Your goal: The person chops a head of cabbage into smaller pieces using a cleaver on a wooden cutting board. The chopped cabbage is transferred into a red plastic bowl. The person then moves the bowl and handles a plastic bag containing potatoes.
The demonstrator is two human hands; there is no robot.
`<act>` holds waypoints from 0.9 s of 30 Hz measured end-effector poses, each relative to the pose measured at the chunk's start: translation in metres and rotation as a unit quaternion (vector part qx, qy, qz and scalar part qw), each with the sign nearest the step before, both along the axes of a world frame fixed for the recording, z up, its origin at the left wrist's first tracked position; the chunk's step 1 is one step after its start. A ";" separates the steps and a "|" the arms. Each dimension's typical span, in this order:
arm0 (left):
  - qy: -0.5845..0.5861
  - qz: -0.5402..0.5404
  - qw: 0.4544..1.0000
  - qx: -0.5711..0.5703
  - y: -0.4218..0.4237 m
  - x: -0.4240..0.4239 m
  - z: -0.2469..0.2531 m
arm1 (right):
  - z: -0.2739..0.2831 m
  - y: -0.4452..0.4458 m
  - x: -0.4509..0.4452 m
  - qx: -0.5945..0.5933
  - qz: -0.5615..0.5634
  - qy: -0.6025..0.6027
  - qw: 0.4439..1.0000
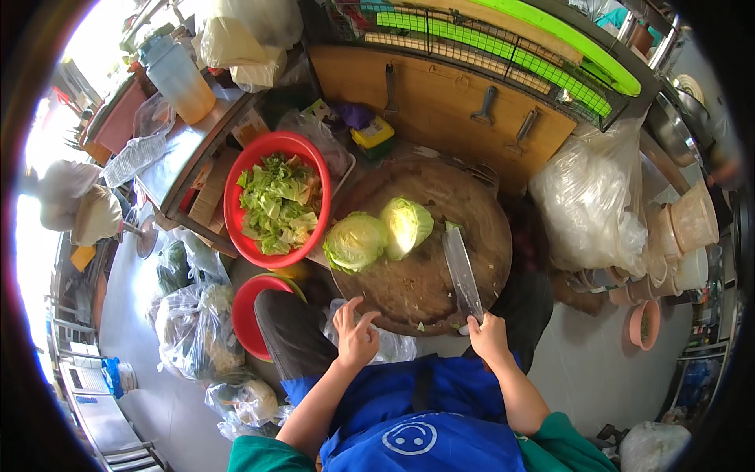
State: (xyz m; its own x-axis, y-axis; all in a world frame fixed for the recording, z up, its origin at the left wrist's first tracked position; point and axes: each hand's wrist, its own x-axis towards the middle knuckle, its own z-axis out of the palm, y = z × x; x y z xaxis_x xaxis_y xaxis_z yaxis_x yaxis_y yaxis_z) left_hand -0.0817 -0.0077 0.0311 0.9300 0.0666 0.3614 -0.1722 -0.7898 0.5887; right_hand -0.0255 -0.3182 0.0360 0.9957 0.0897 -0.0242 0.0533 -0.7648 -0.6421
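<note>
My right hand grips a broad-bladed kitchen knife, its blade pointing away from me over the right side of a round wooden chopping block. Two pieces of a pale green cabbage or lettuce head lie side by side on the block: a left piece and a right piece with a bright, pale face. My left hand hovers at the block's near left edge, fingers apart and holding nothing. A few green scraps lie near the knife.
A red plastic basin of chopped leaves stands left of the block, with another red basin lower down. Plastic bags of vegetables sit on the left floor. A large clear plastic bag stands right. Peelers hang on the wooden board behind.
</note>
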 end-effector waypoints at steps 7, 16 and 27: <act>0.207 0.184 0.771 -0.573 -0.048 0.133 -0.050 | 0.002 -0.004 0.007 -0.025 0.035 0.007 0.999; 0.124 0.303 0.776 -0.539 -0.108 0.220 -0.099 | -0.049 -0.005 0.007 0.059 0.037 -0.024 0.997; 0.096 0.177 0.830 -0.520 -0.118 0.225 -0.043 | 0.045 0.001 -0.004 0.026 -0.028 0.081 0.996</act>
